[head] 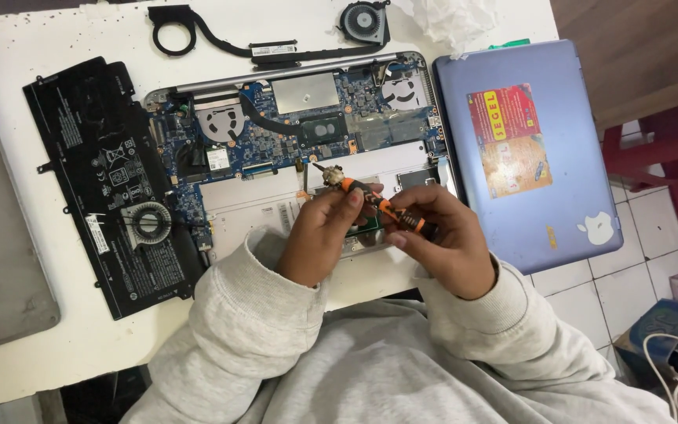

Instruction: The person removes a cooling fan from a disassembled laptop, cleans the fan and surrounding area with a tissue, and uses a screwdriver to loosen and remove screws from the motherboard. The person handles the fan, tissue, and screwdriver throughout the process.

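Clamping screwdriver [382, 206]: both hands [319, 235] [441, 235]; opened laptop [276, 133] beneath, battery [111, 188] left.

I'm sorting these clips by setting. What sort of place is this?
Probably a small electronics repair bench. An opened laptop lies with its board bare, a removed battery and loose fan beside it, and both hands hold a screwdriver.

Light grey marled sweatshirt with thick ribbed cuffs on both sleeves.
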